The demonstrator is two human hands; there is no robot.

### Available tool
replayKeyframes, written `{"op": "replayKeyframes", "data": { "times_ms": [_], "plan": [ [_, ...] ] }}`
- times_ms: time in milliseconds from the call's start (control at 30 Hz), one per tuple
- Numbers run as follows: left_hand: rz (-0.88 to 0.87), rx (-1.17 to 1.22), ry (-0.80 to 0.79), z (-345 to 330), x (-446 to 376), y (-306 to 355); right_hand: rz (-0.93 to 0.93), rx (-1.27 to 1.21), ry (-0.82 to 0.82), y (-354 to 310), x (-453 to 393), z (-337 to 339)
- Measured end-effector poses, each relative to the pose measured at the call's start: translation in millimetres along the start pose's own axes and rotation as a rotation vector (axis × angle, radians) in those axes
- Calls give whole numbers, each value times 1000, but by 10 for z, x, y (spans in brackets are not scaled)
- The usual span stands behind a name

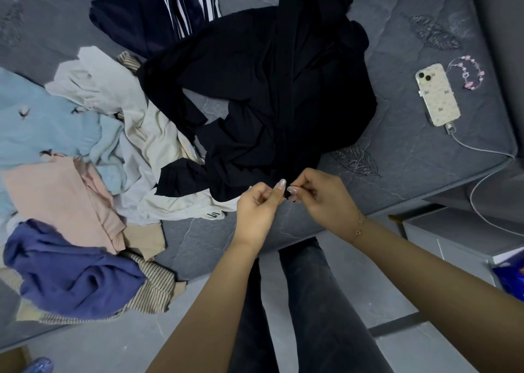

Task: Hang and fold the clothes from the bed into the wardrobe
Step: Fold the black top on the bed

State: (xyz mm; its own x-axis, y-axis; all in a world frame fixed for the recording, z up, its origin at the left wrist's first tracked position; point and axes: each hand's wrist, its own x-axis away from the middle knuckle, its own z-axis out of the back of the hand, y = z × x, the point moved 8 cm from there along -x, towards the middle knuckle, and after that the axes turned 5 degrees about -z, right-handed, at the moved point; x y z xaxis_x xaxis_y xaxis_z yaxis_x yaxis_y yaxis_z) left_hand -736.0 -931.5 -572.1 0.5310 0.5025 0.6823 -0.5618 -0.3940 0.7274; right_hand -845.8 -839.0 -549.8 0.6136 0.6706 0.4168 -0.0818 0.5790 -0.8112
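Note:
A large black garment (272,95) lies crumpled in the middle of the grey bed (411,157). My left hand (259,205) and my right hand (323,194) meet at its near edge, each pinching a small piece of the black fabric between thumb and fingers. To the left lies a heap of clothes: a light blue top (42,129), a peach piece (59,197), white and cream pieces (133,112), a purple-blue top (73,276) over a striped beige one (156,287). A navy garment with white stripes (175,7) lies at the back.
A phone (436,93) on a charging cable and a pink bead strap (470,72) lie on the bed's right side. A white cabinet (459,234) stands right of the bed corner. My dark-trousered legs (300,302) stand on the grey floor at the bed's edge.

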Motion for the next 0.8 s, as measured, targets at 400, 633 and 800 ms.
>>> {"op": "replayKeyframes", "data": {
  "times_ms": [400, 633, 800],
  "plan": [
    [-28, -161, 42, 38, -42, -41, -191, 29, 9, 121, -521, 16],
    [240, -103, -284, 305, 144, -118, -103, 340, 115, 57, -810, 201],
    [407, -411, -475, 556, 329, -154, -125, 384, 107, 4, -840, 343]
  ]
}}
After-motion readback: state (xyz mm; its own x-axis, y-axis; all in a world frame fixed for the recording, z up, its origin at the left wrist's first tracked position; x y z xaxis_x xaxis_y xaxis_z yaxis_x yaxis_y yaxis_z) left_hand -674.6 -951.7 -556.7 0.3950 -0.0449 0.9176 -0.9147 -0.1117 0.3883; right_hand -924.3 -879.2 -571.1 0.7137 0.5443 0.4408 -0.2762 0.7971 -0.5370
